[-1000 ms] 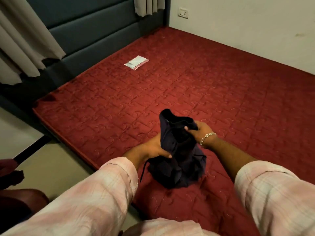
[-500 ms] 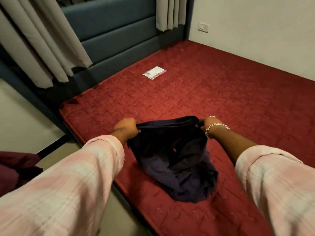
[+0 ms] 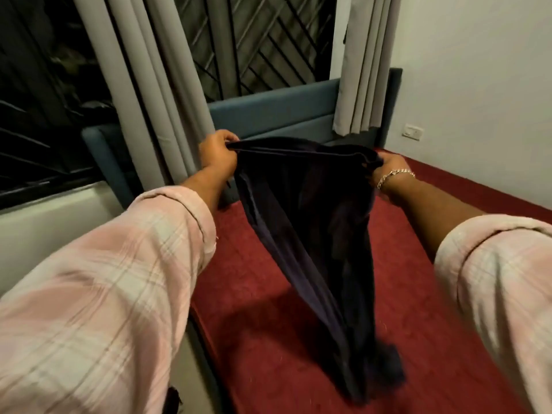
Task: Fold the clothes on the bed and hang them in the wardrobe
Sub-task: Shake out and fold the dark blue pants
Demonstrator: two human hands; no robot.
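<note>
Broadly, the bed [image 3: 418, 264] with its red mattress fills the lower right, and the dark garment [image 3: 313, 234] hangs over it, stretched by its top edge between two raised hands, with its lower end bunched on the mattress near the bed's near edge. Behind the bed stand the blue headboard [image 3: 268, 115], the grey curtains [image 3: 149, 85] and a barred window [image 3: 254, 40]. No wardrobe or hanger shows in this view.

The left hand [image 3: 216, 153] grips one corner of the top edge, fingers curled round the cloth. The right hand [image 3: 388, 168], wearing a silver bracelet [image 3: 394, 176], holds the other corner, though the cloth hides most of its fingers, so how firm that grip is I cannot tell.

Risks, as I judge them:
- The bottom of the garment lies crumpled on the mattress. If it is laid down as it is, the fold will probably trap creases or a twisted leg.
- That lower end sits close to the bed's side; a shake or a swing to the left may send it off the edge toward the floor.
- Being held only at two corners, the cloth may slip from the less visible right grip and collapse into a heap.
- The fabric is dark and the light dim, so seams may be hard to align.
</note>
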